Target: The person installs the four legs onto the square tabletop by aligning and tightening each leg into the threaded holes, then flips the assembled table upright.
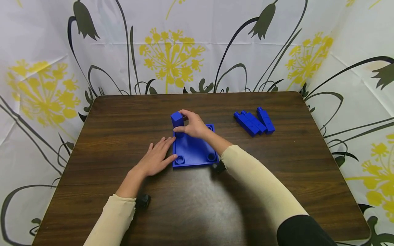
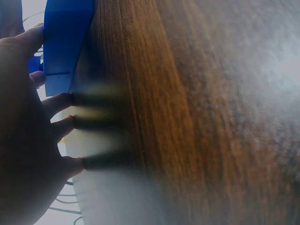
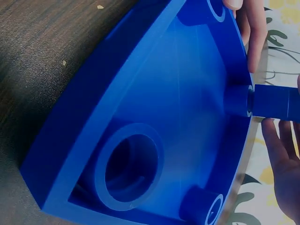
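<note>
A square blue plastic tabletop piece (image 1: 194, 147) lies with its rimmed, hollow side up, a round socket in each corner. My right hand (image 1: 196, 126) pinches a blue square leg (image 1: 177, 119) between thumb and fingers, upright over the far left corner. In the right wrist view, the end of this leg (image 3: 276, 101) meets the rim of a corner socket (image 3: 243, 100). My left hand (image 1: 156, 157) is spread along the left side of the piece, thumb and fingertips right at its edge; the left wrist view shows the fingers straight beside the blue side wall (image 2: 65, 51).
Toward the back right of the brown wooden table (image 1: 295, 164) lie several blue legs (image 1: 247, 123), each with a round peg at one end. A white curtain (image 1: 197, 20) with yellow and grey flowers hangs behind the table and at both sides.
</note>
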### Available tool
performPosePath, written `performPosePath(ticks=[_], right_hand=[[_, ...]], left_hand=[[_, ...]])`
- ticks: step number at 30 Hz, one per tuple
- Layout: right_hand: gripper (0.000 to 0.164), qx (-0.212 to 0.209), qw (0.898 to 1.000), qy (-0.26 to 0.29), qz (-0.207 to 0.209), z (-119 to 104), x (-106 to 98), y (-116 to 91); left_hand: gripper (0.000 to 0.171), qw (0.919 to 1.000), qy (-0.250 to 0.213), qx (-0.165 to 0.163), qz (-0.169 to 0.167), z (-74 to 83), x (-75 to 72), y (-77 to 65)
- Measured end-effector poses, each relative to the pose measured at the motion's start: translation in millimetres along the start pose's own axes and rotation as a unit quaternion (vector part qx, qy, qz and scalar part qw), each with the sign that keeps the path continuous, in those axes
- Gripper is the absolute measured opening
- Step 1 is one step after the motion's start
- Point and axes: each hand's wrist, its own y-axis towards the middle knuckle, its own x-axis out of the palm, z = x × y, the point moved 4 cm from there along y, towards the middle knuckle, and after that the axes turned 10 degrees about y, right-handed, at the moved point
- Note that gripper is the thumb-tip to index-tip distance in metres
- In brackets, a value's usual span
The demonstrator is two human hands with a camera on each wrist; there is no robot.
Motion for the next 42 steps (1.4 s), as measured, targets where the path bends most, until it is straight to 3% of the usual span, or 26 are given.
performPosePath(ticks=[19, 31, 36, 42], right_hand=[[0.049, 0.007, 0.997, -0.046, 0.053, -3.3, 3.2, -2.0], [0.055, 0.01, 0.998, -0.057, 0.02, -3.4, 0.7, -1.2], [0.059, -0.009, 1.0, 0.021, -0.012, -2.4, -2.2, 1.0], [0.063, -0.033, 0.986, 0.15, -0.065, -1.9, -2.9, 3.2]], left_hand=[[0.07, 1.0, -0.01, -0.001, 0.0, 0.2, 0.5, -0.3], [0.07, 0.9999, -0.012, -0.003, -0.003, 0.1, 0.5, -0.2], [0.071, 0.9999, -0.01, -0.002, -0.001, 0.7, -0.2, -0.2], [0.07, 0.9999, -0.013, -0.002, -0.002, 1.0, -0.7, -0.7]])
